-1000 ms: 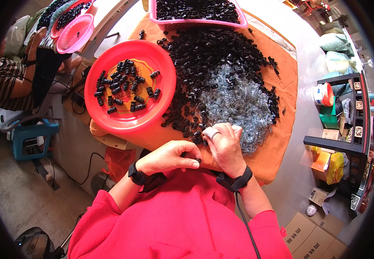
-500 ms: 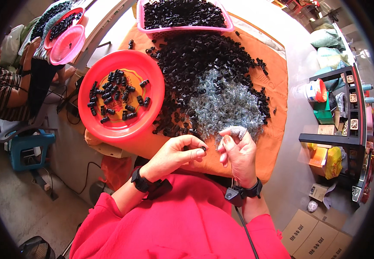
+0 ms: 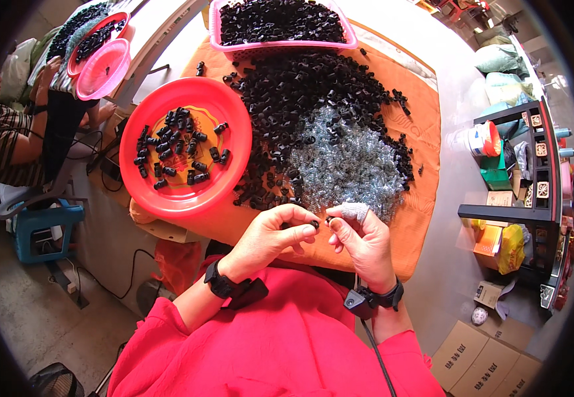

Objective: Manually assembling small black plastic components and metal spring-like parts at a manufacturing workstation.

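My left hand is closed in a pinch on a small black plastic part, mostly hidden by the fingers. Close to its right, my right hand pinches a tiny dark piece, too small to name; whitish wrapping covers that index finger. The two pinches almost meet above the table's near edge. Just beyond them lies a heap of shiny grey-blue, see-through small parts, with a large heap of black plastic parts behind it. Several black pieces sit in a round red tray at left.
A pink basket full of black parts stands at the table's far side. Orange cloth covers the table. Another person sits at far left beside a pink bowl. To the right are a dark rack and cardboard boxes.
My right hand has come away from the shiny heap and moved slightly left, toward my left hand. A dark piece now shows at its fingertips. The left hand stays nearly in place.
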The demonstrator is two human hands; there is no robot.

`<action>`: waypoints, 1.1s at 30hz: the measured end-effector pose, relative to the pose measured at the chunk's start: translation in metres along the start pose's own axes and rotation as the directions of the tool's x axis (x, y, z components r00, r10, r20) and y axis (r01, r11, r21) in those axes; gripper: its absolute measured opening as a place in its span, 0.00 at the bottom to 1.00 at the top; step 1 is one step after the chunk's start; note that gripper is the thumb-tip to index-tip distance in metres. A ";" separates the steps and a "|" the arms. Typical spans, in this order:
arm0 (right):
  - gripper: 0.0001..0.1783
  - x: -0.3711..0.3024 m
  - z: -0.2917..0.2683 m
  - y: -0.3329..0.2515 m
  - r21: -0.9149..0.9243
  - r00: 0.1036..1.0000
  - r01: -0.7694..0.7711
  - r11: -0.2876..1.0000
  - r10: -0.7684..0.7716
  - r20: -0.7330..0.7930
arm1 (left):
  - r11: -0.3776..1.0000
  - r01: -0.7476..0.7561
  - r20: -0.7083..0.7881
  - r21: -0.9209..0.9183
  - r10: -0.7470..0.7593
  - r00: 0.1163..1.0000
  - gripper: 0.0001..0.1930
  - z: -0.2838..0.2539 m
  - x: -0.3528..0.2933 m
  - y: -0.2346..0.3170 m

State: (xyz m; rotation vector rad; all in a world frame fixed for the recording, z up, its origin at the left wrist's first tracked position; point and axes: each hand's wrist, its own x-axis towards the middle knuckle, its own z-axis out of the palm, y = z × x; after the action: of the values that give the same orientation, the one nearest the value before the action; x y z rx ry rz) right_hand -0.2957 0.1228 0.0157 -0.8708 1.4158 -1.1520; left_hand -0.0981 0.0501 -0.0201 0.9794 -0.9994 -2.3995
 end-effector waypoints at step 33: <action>0.07 -0.002 0.015 0.022 -0.449 0.932 0.315 0.836 -0.362 -0.020 | 0.994 -0.021 -0.018 -0.105 0.019 1.000 0.11 0.009 0.000 -0.013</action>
State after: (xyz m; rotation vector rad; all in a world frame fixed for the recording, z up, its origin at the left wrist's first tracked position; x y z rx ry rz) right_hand -0.2788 0.1273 -0.0042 -1.4486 1.6889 -1.1667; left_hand -0.1058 0.0635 -0.0252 0.9462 -0.8629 -2.3972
